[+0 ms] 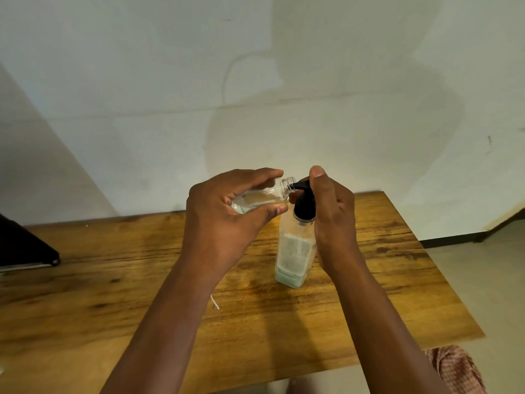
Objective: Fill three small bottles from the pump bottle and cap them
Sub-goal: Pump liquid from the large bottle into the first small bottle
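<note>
**Filling a small bottle at the pump spout**

A person's left hand (227,206) holds a clear small bottle (265,194) tilted on its side, fingers and thumb curled around it, its open mouth touching the black pump head (304,200). The right hand (332,211) wraps the pump bottle (295,251), which stands on the wooden table (397,265), thumb atop the pump. To do this well, keep the mouth under the spout and press slowly so nothing spills.
</note>
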